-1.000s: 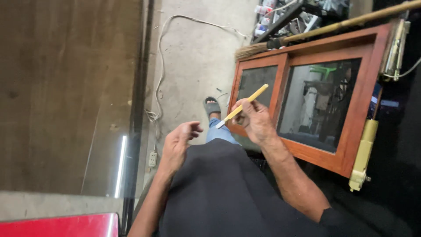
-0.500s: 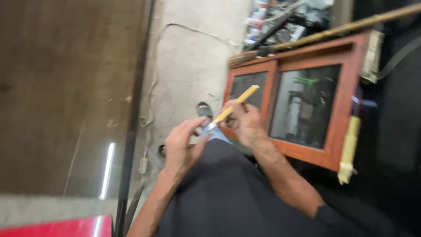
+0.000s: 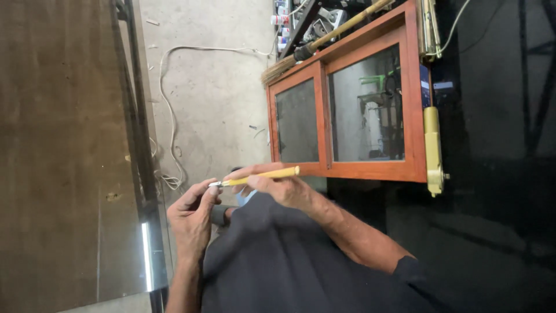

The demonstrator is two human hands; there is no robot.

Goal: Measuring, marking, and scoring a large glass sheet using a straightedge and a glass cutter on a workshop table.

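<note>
Framed window (image 3: 347, 110) right of cable (image 3: 168, 116) on floor (image 3: 220, 104); broom (image 3: 324, 40) lying seemingly behind frame, board (image 3: 58, 145) far left

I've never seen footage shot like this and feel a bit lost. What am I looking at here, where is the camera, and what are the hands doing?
There is no machine here: the camera sits on a person's head and looks down over their own body, so the dark cloth at the bottom is their clothing. The two bare hands are theirs. The right hand holds a thin tool with a yellow handle and a small metal tip. The left hand pinches or touches that tip; the exact contact is too small to tell. Beyond the hands is a concrete floor with a white cable. A wooden-framed glass window stands nearby, a broom lies behind it, and a large brown board fills the left side.
</note>
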